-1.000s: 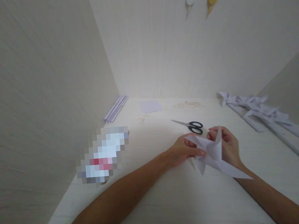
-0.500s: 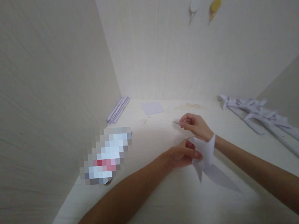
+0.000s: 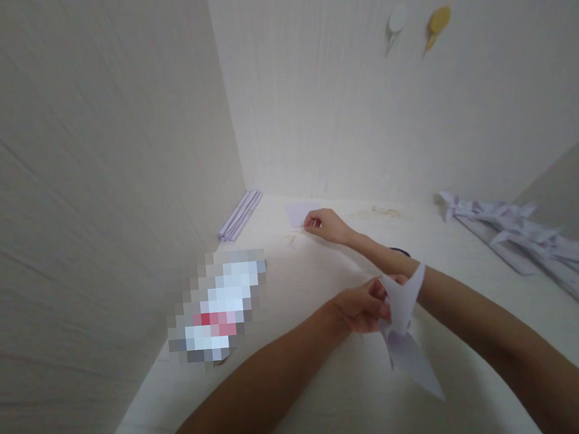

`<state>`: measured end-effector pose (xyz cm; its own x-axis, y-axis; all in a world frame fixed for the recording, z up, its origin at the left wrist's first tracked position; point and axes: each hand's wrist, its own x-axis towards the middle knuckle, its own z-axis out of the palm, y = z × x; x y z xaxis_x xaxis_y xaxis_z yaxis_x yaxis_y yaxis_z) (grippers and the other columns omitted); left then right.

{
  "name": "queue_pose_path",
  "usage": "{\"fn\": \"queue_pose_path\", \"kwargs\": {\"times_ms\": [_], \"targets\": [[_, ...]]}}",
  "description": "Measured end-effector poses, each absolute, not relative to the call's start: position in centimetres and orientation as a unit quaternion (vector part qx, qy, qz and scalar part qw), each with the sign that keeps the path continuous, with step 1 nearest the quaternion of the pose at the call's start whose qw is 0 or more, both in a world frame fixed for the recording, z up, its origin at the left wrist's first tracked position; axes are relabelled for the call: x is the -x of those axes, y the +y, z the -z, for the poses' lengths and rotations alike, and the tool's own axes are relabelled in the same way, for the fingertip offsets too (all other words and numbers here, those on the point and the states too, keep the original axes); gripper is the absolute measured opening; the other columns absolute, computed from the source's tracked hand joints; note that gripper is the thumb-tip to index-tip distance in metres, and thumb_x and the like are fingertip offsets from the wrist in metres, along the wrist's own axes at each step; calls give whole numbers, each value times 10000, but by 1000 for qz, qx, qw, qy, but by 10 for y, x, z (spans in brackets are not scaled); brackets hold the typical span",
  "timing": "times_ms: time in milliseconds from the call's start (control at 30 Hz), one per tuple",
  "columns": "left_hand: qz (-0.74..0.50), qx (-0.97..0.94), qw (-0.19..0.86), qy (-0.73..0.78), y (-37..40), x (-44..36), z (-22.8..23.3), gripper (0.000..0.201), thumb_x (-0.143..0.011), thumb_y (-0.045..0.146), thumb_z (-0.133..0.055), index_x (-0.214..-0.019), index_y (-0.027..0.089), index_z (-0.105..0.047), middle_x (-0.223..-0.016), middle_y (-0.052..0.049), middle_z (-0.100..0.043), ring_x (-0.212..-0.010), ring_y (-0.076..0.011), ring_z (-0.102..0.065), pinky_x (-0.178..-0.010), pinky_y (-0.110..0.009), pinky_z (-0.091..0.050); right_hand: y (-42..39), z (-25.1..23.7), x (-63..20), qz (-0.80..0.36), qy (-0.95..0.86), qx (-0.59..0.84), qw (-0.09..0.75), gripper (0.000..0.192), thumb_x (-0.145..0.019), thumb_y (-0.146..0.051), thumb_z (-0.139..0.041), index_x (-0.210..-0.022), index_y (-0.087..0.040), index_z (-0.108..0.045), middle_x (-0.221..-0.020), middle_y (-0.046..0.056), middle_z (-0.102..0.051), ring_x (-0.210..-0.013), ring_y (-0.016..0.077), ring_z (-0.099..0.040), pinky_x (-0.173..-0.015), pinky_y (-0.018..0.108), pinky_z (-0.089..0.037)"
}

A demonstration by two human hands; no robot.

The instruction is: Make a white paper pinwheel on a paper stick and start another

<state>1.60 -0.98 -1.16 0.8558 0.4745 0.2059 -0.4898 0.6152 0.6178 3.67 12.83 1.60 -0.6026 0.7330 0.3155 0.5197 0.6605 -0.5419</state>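
Note:
My left hand (image 3: 364, 306) pinches a folded white paper shape (image 3: 403, 332) with pointed flaps, held just above the white table (image 3: 307, 376). My right arm crosses behind that shape and stretches to the far side of the table. There my right hand (image 3: 326, 226) has its curled fingertips on the near corner of a small pale paper sheet (image 3: 299, 213) that lies flat near the back wall. Black-handled scissors (image 3: 400, 252) are almost wholly hidden behind my right forearm.
A blurred white and red object (image 3: 221, 309) lies at the left by the side wall. A bundle of paper strips (image 3: 240, 214) sits in the back left corner. Several folded paper pieces (image 3: 515, 226) lie at the right. Two hooks (image 3: 417, 23) hang on the back wall.
My right hand let go of the folded shape, passed over the scissors and reached far left to the small sheet. My left hand kept hold of the shape.

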Motion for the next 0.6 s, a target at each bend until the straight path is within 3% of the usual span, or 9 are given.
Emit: {"fn": "queue_pose_path", "kwargs": {"times_ms": [300, 600], "targets": [[-270, -338, 902, 1, -8, -17, 14, 565, -230, 280, -793, -686, 169, -477, -441, 58, -509, -367, -73, -457, -379, -205, -279, 138, 4, -18, -136, -884, 370, 252, 156, -729, -146, -486, -862, -121, -564, -760, 53, -581, -620, 112, -468, -601, 233, -363], [-245, -356, 901, 17, -9, -16, 11, 608, -217, 252, -796, -750, 173, -515, -496, 57, -526, -417, -81, -471, -433, -222, -316, 137, 5, -19, -110, -906, 364, 187, 123, -769, -111, -426, -778, -152, -541, -789, 58, -569, -733, 148, -499, -680, 259, -373]]}}
